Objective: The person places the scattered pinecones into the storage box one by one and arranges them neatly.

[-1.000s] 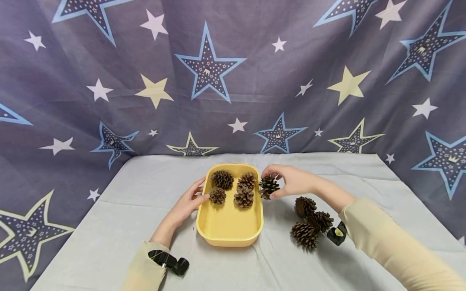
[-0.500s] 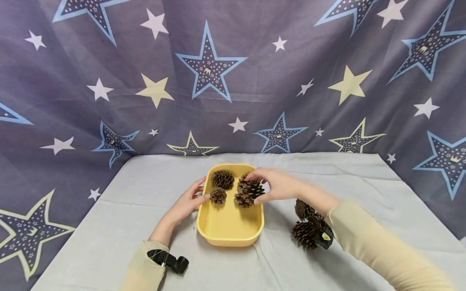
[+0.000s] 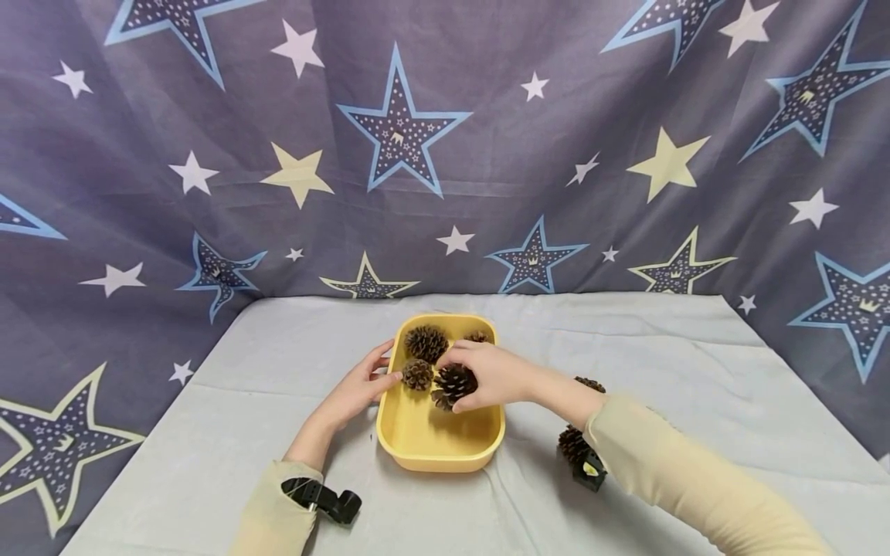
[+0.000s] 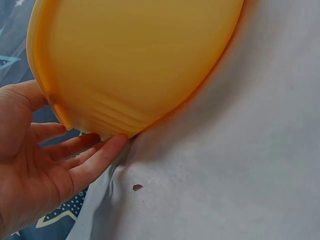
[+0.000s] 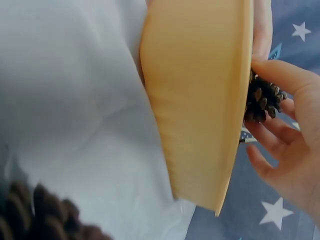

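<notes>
My right hand (image 3: 497, 376) grips a dark pine cone (image 3: 453, 386) between thumb and fingers, over the middle of a yellow plastic tub (image 3: 438, 462). In the right wrist view this held pine cone (image 5: 261, 102) shows past the tub's rim. At the tub's left side, my left hand (image 3: 354, 394) holds the wall, thumb over the rim and fingers along the outside, as the left wrist view shows. Inside the tub, a larger pine cone (image 3: 426, 342) and a small pine cone (image 3: 417, 374) lie at the left. Another pine cone (image 3: 477, 337) peeks out behind the right hand, which hides the rest.
To the right of the tub, more pine cones (image 3: 573, 443) lie on the grey cloth (image 3: 313, 332), partly hidden by the right forearm. A star-patterned curtain (image 3: 445, 154) hangs behind the table. Each wrist carries a black camera (image 3: 341, 507).
My right hand has carried its pine cone leftward from beside the tub's right rim to over the tub's middle. The left hand and the tub stay in place.
</notes>
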Demonstrator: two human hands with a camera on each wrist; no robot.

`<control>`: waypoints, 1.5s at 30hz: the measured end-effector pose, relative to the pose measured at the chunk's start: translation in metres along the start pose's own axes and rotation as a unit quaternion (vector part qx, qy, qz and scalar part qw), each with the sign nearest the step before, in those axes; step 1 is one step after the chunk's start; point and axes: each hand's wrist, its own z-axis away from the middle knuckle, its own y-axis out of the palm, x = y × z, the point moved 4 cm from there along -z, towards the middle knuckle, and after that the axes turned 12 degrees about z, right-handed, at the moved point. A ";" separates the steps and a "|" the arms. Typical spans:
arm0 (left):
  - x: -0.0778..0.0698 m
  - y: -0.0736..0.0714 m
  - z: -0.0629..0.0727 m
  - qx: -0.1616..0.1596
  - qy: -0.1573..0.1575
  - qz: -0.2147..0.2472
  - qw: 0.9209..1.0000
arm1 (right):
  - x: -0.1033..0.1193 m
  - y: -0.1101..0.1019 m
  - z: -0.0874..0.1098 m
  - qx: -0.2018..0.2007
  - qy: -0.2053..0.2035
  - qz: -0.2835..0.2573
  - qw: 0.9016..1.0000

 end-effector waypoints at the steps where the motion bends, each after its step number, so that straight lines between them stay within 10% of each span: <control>1: 0.000 0.000 0.000 0.001 0.000 0.000 1.000 | 0.002 0.001 -0.001 0.000 0.003 0.005 1.000; 27: 0.004 -0.002 -0.002 -0.013 0.000 -0.010 1.000 | 0.045 0.036 -0.024 0.042 -0.030 0.091 0.994; 45: 0.005 -0.002 -0.003 -0.007 -0.001 -0.007 1.000 | 0.037 0.045 -0.029 -0.004 0.011 0.117 0.993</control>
